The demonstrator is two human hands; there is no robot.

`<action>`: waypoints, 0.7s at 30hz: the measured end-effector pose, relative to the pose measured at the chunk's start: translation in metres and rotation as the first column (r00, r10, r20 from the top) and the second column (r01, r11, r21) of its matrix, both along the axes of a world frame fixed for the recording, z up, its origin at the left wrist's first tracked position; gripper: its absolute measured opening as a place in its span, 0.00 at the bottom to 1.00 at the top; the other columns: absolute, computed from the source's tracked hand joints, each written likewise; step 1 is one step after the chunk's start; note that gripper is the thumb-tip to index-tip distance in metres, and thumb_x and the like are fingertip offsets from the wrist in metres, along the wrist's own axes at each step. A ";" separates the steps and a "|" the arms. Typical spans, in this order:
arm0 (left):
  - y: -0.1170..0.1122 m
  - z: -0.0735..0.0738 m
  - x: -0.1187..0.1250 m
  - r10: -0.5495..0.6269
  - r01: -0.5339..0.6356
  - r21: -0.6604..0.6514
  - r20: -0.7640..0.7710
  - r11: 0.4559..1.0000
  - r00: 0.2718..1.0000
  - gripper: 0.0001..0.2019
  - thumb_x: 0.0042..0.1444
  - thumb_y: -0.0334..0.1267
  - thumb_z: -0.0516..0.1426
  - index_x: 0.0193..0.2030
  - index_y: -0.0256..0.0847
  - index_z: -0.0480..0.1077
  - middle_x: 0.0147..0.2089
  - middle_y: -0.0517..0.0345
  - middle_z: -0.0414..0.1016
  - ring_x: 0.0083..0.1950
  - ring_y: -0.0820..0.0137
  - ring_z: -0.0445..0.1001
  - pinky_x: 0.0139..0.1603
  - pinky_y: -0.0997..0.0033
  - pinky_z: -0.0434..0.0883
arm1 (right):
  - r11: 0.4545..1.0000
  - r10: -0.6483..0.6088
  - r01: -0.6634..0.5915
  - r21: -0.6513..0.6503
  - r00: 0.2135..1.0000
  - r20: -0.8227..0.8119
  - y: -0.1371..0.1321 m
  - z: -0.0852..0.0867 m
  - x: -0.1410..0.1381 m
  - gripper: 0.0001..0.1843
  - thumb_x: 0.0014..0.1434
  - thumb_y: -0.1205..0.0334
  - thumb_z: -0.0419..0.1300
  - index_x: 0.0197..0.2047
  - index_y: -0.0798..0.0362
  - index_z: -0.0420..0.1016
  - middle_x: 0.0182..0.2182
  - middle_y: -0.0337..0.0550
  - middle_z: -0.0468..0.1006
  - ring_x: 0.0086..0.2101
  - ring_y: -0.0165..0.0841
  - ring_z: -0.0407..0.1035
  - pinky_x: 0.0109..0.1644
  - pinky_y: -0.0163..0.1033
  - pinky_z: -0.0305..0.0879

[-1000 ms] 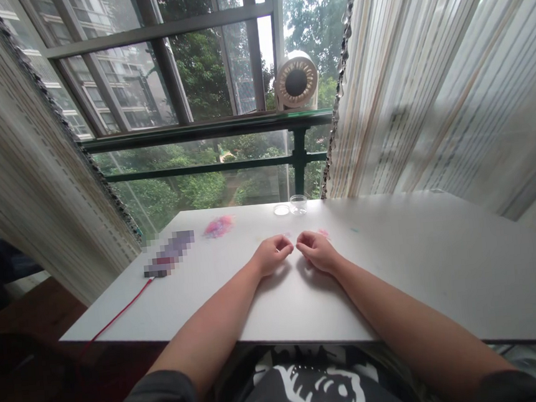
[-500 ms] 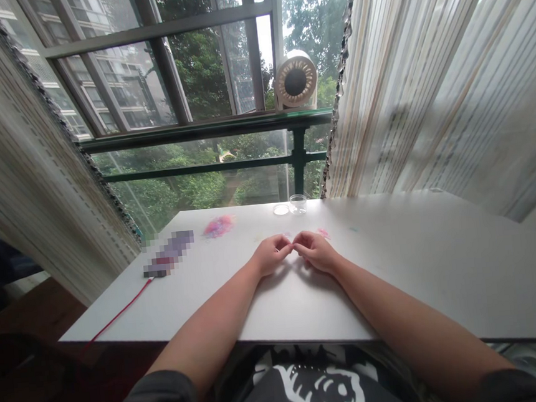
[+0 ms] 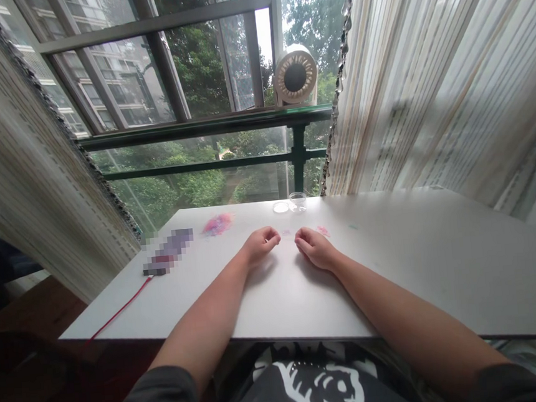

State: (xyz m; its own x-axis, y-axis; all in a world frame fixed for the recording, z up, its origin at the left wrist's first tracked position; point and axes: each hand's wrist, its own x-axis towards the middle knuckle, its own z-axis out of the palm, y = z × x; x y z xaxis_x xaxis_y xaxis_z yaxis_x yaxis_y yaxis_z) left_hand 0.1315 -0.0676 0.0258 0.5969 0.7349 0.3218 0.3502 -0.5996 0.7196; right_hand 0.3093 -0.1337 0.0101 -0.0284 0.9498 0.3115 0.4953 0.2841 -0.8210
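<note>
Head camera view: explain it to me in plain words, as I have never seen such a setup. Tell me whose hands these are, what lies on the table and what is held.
There is no machine here: a person wears a camera on the head, looking forward and down at their own bare hands. The left hand and right hand are curled over a white table, with a gap between them. Whether either holds something tiny, I cannot tell.

Beyond the right hand lies a small pink heap; farther left is a larger pink-and-purple pile. Near the far edge stands a clear cup beside a pale disc. At left, a red cable runs to a blurred-out object.
</note>
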 end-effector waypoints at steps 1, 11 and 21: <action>0.000 -0.001 -0.001 -0.011 0.011 0.003 -0.013 1.000 1.000 0.10 0.50 0.42 0.51 0.28 0.37 0.67 0.28 0.60 0.70 0.28 0.76 0.63 0.32 0.76 0.63 | 1.000 0.002 -0.002 -0.005 1.000 -0.001 0.000 0.000 0.000 0.05 0.51 0.60 0.49 0.28 0.52 0.61 0.16 0.32 0.64 0.16 0.25 0.57 0.22 0.32 0.54; 0.027 -0.014 -0.022 0.264 -0.259 0.067 -0.087 0.964 0.961 0.11 0.49 0.44 0.51 0.32 0.40 0.70 0.31 0.59 0.73 0.32 0.72 0.68 0.35 0.73 0.64 | 0.997 0.023 -0.028 -0.067 0.997 -0.069 0.001 -0.003 0.002 0.07 0.50 0.58 0.51 0.28 0.53 0.62 0.17 0.32 0.64 0.15 0.25 0.58 0.20 0.32 0.55; 0.036 -0.018 -0.028 0.443 -0.430 0.105 -0.189 0.897 0.876 0.10 0.45 0.43 0.55 0.32 0.43 0.74 0.33 0.58 0.75 0.33 0.69 0.70 0.35 0.72 0.65 | 0.997 0.036 -0.041 -0.059 0.997 -0.070 0.001 -0.004 0.001 0.07 0.50 0.58 0.51 0.28 0.53 0.62 0.18 0.32 0.63 0.16 0.24 0.57 0.19 0.31 0.54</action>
